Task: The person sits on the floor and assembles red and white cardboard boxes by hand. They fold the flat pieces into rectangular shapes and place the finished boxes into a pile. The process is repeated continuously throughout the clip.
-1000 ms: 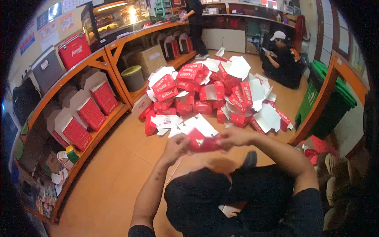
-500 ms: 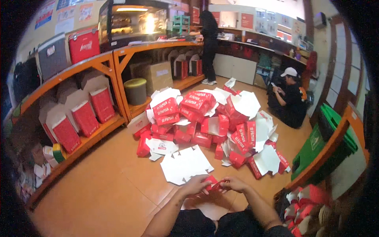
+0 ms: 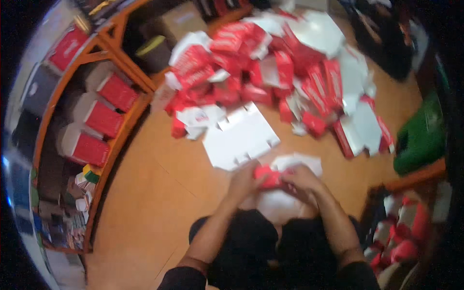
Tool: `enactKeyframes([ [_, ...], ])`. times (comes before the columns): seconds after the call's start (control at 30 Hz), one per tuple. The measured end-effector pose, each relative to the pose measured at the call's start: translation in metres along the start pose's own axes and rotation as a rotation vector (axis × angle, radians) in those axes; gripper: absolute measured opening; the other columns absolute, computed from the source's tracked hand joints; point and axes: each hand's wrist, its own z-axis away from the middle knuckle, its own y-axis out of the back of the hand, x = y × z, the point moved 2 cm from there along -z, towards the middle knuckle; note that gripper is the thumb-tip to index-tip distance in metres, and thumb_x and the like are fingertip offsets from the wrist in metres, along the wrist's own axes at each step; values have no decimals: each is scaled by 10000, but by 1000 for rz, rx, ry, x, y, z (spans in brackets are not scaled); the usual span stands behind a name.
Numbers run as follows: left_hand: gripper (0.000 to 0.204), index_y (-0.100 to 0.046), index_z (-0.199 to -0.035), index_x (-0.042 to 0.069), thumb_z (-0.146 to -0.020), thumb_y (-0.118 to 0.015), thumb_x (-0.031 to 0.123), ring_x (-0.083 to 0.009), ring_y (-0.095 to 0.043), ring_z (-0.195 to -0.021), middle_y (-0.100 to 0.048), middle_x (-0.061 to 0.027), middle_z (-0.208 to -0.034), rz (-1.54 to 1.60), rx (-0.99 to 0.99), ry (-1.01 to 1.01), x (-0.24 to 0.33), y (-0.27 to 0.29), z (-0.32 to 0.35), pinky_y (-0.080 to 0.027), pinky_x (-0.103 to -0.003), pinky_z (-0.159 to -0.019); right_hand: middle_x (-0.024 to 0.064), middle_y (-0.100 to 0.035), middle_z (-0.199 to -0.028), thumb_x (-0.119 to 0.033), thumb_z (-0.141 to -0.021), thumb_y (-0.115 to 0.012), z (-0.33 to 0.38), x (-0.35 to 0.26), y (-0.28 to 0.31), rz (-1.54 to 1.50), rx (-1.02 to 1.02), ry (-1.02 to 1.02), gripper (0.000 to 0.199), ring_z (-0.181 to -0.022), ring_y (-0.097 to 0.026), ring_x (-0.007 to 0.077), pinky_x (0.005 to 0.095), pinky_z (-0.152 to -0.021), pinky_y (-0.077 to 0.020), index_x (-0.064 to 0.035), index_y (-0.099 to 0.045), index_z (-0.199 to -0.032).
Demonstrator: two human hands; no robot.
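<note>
Above my lap, a partly folded red and white carton [image 3: 268, 177] is gripped from both sides. My left hand [image 3: 245, 182] is closed on its left end, and my right hand [image 3: 304, 181] on its right end. White flaps of card show beyond and below the fingers; motion blur hides the exact folds. Just ahead on the floor lies a flat white carton sheet [image 3: 241, 137] with notched edges. Past it is a big heap of red and white cartons [image 3: 227, 89], some of them formed and others loosely opened out.
On my left runs an orange shelf [image 3: 128, 124] with red cartons [image 3: 87, 147] standing on it. At the right are a green bin [image 3: 420, 137] and a container of red and white cartons [image 3: 403, 227]. A person in dark clothes [image 3: 382, 38] is low down at the far right.
My view has tipped down and turned, so the heap appears higher up. Both hands still hold the carton, and more of its white card shows around them.
</note>
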Motion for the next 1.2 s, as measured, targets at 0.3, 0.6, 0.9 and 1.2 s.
enactKeyframes([
  [0.3,290,-664,-945,37,-831,-751,290,-275,-641,-666,-661,-149,-777,206,-15,-12,8,-6,8,-504,-353,-632,226,-677,-881,-340,-825,-637,12,-8,6,376,88,252,365,-811,-661,323,413,-747,-505,10,-708,-903],
  [0.6,301,-655,-1000,16,-926,-650,307,-216,-653,-665,-672,-141,-756,39,-214,-186,23,-3,19,-508,-354,-640,219,-671,-932,-314,-870,-642,13,-8,-6,548,73,394,318,-864,-655,336,414,-778,-495,-2,-704,-886],
  [0.9,384,-657,-826,-8,-952,-589,347,-211,-575,-618,-612,-153,-675,294,-191,165,-8,-16,12,-446,-372,-613,172,-613,-1029,-214,-910,-613,38,-22,-8,276,753,799,262,-965,-635,354,424,-814,-507,-33,-652,-1096],
  [1.2,432,-607,-756,-19,-976,-548,348,-211,-520,-568,-548,-139,-615,447,43,83,-16,-29,5,-406,-385,-568,246,-414,-1243,-228,-948,-569,-12,26,-19,232,820,412,336,-1075,-556,444,459,-880,-512,-52,-552,-1234],
])
